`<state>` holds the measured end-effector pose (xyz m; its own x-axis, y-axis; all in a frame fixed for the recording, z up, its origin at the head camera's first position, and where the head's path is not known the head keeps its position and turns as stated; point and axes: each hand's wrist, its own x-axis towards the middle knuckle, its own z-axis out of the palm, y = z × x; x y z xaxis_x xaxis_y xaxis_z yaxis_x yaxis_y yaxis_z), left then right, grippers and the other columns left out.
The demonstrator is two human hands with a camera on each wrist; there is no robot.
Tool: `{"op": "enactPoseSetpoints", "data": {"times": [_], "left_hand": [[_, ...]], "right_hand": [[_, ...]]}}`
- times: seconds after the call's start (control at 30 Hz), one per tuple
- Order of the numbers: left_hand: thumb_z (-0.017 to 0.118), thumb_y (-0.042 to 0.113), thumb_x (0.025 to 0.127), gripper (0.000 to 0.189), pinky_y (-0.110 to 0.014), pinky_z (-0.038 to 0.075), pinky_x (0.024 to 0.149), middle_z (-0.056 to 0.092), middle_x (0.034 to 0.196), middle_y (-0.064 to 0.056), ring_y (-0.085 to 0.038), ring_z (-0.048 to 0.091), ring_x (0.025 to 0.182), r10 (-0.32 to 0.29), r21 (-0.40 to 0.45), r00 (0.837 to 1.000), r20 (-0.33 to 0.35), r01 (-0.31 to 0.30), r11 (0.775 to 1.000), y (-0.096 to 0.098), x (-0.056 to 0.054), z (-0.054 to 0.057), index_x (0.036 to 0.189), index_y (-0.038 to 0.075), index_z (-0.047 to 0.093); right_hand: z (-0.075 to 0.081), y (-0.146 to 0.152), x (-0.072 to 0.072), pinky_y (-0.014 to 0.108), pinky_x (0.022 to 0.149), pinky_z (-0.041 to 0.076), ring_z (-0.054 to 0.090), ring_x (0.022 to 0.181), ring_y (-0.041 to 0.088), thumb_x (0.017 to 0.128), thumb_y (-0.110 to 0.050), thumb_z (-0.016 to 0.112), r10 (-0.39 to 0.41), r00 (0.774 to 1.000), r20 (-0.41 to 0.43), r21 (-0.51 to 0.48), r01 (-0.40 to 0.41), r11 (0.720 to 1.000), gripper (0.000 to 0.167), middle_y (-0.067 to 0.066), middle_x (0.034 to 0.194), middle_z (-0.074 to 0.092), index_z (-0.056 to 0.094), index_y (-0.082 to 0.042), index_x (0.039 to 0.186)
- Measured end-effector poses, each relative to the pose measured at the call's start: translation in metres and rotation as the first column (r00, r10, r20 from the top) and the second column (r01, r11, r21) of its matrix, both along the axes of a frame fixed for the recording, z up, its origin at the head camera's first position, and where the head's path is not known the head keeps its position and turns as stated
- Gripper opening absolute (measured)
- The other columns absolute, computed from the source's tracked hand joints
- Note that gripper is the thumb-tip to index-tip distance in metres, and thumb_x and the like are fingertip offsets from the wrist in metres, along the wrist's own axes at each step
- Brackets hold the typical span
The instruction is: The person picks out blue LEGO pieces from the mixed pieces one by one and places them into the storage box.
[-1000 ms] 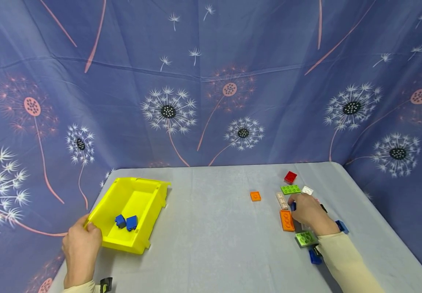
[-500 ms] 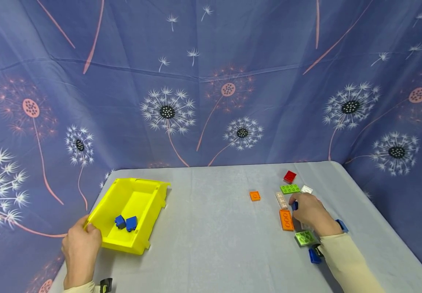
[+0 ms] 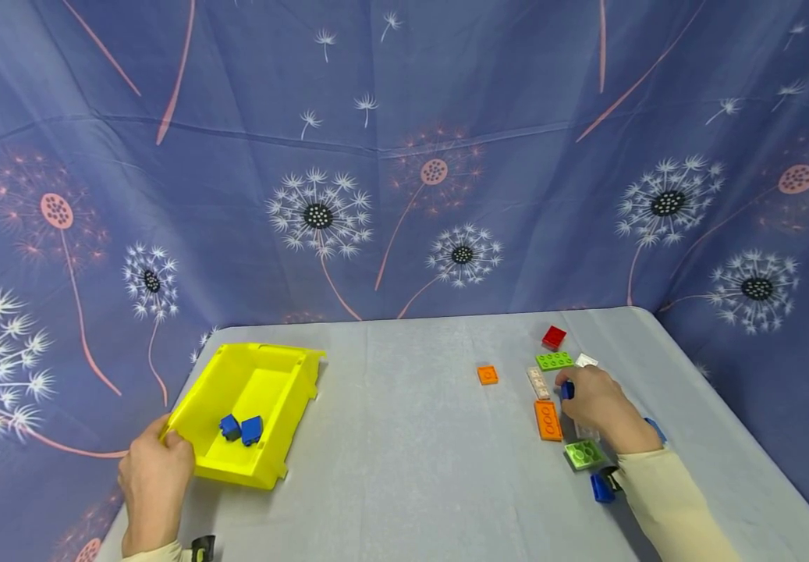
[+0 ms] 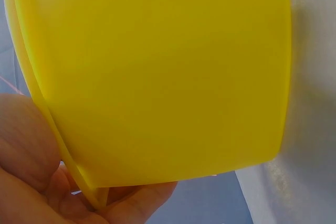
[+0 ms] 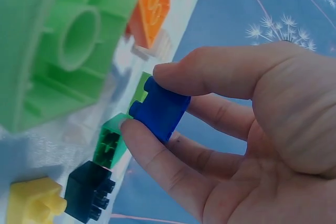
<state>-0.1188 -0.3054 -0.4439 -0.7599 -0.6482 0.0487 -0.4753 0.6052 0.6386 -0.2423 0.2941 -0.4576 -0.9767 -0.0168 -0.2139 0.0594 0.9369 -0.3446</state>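
My left hand point(image 3: 156, 478) grips the near left corner of a yellow plastic bin point(image 3: 299, 406), thumb over the rim; the left wrist view shows the bin's outer wall point(image 4: 173, 77) close up. The bin is tilted, and two blue bricks point(image 3: 252, 430) lie inside it. On the right, my right hand point(image 3: 599, 407) pinches another blue toy brick point(image 5: 161, 107) between thumb and fingertips, its studs pointing away from the palm. Around that hand lie an orange brick point(image 3: 548, 421), a pale pink brick point(image 3: 538, 383), a lime-green brick point(image 3: 555, 361) and a light green brick point(image 3: 583, 454).
A red brick point(image 3: 554, 337) and a white piece point(image 3: 586, 360) lie farther back; a small orange brick point(image 3: 487, 375) sits apart. Under the right forearm is a blue brick point(image 3: 601, 489). In the right wrist view are yellow point(image 5: 34, 200), black point(image 5: 88, 190) and dark green point(image 5: 109, 140) bricks.
My right hand has shifted slightly to the right among the bricks, still holding the blue one. The left hand and the bin keep their places; the head view has drifted a little.
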Motion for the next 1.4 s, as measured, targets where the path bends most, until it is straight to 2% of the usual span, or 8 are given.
{"op": "enactPoseSetpoints", "data": {"times": [0.17,0.47,0.67,0.8,0.97,1.1,1.27,1.4], "left_hand": [[0.037,0.015,0.103,0.051,-0.07,0.036,0.1,0.052,0.141,-0.039,-0.062,0.048,0.121,0.001,-0.007,1.0,-0.004,-0.001,1.0,0.0,0.0,0.0,0.148,-0.005,0.05],[0.037,0.017,0.104,0.052,-0.07,0.035,0.1,0.05,0.143,-0.039,-0.063,0.046,0.121,-0.005,0.003,1.0,0.013,0.005,1.0,-0.002,0.0,-0.001,0.15,-0.004,0.047],[0.037,0.015,0.103,0.051,-0.069,0.037,0.098,0.052,0.141,-0.039,-0.062,0.049,0.119,-0.01,-0.009,1.0,-0.014,0.01,1.0,-0.001,0.0,0.0,0.149,-0.004,0.049],[0.037,0.015,0.103,0.052,-0.069,0.037,0.098,0.052,0.141,-0.039,-0.062,0.049,0.119,-0.005,-0.004,1.0,-0.003,0.005,1.0,-0.002,0.0,-0.001,0.149,-0.004,0.049],[0.037,0.016,0.103,0.052,-0.069,0.035,0.1,0.05,0.142,-0.039,-0.061,0.047,0.121,-0.003,0.01,1.0,0.015,0.003,1.0,-0.002,0.0,-0.001,0.151,-0.003,0.047],[0.036,0.015,0.103,0.052,-0.069,0.034,0.102,0.051,0.142,-0.038,-0.062,0.047,0.122,-0.004,0.007,1.0,-0.001,0.004,1.0,-0.002,0.001,-0.001,0.149,-0.003,0.049],[0.037,0.015,0.103,0.051,-0.069,0.035,0.101,0.052,0.141,-0.038,-0.063,0.047,0.121,-0.007,-0.002,1.0,-0.013,0.007,1.0,-0.002,0.002,-0.002,0.148,-0.004,0.05],[0.037,0.016,0.103,0.051,-0.07,0.035,0.101,0.051,0.141,-0.039,-0.063,0.047,0.121,-0.01,0.002,1.0,-0.009,0.01,1.0,-0.002,0.001,-0.002,0.149,-0.004,0.049]], "right_hand": [[0.004,-0.002,0.002,0.042,0.07,0.055,0.054,0.09,0.034,0.084,-0.007,0.074,0.016,1.0,-0.024,0.024,-0.016,1.0,0.042,0.028,0.119,0.06,0.067,-0.001,0.125],[0.02,-0.01,0.009,0.053,0.078,0.056,0.058,0.088,0.033,0.082,-0.007,0.074,0.091,0.981,-0.173,0.022,-0.089,0.996,0.04,0.028,0.113,0.063,0.069,0.0,0.121],[0.034,-0.018,0.012,0.038,0.062,0.053,0.055,0.078,0.03,0.083,-0.006,0.07,0.095,0.969,-0.229,-0.027,-0.104,0.994,0.041,0.024,0.106,0.062,0.068,0.0,0.123],[0.043,-0.027,0.015,0.035,0.059,0.052,0.055,0.076,0.028,0.084,-0.008,0.07,0.101,0.957,-0.273,-0.044,-0.117,0.992,0.04,0.023,0.105,0.062,0.068,-0.002,0.124],[0.055,-0.043,0.017,0.049,0.072,0.06,0.062,0.087,0.034,0.087,-0.012,0.074,0.111,0.942,-0.318,-0.057,-0.136,0.989,0.037,0.025,0.113,0.064,0.069,-0.006,0.123],[0.063,-0.056,0.017,0.058,0.083,0.06,0.064,0.1,0.042,0.088,-0.014,0.073,0.116,0.938,-0.326,-0.072,-0.147,0.987,0.038,0.027,0.123,0.062,0.068,-0.008,0.126],[0.074,-0.075,0.016,0.06,0.087,0.058,0.064,0.107,0.045,0.09,-0.013,0.071,0.13,0.935,-0.33,-0.098,-0.171,0.98,0.04,0.026,0.127,0.061,0.067,-0.012,0.13],[0.081,-0.091,0.016,0.057,0.087,0.058,0.064,0.108,0.042,0.09,-0.012,0.071,0.147,0.918,-0.368,-0.127,-0.207,0.97,0.039,0.024,0.127,0.062,0.068,-0.012,0.129]]}}
